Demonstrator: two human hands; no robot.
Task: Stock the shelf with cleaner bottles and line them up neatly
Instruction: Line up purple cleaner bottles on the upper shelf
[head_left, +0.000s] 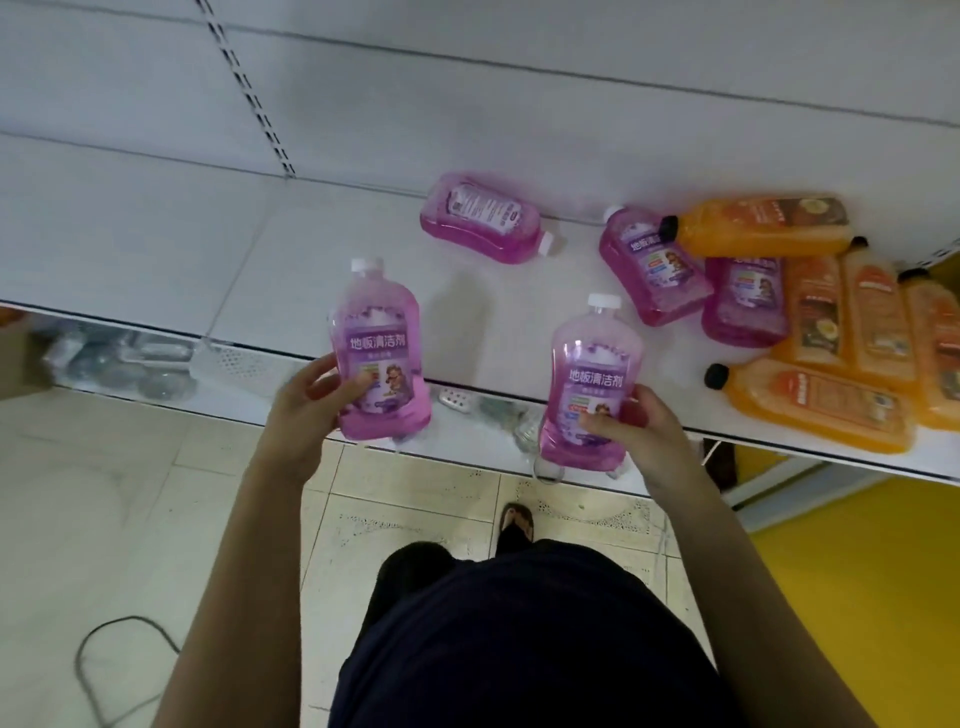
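Item: two purple floor-cleaner bottles with white caps, held at the front edge of the white shelf. The left bottle is gripped low on its body by the left hand with fingers curled round it, and the right bottle is gripped the same way by the right hand, thumb across the label. Risk: with both grips low and the bulk above, either bottle could tip or drop to the tiled floor if set too near the lip. Risk: the flat-lying purple bottle and the orange bottle heap may be knocked, or may crowd the row.
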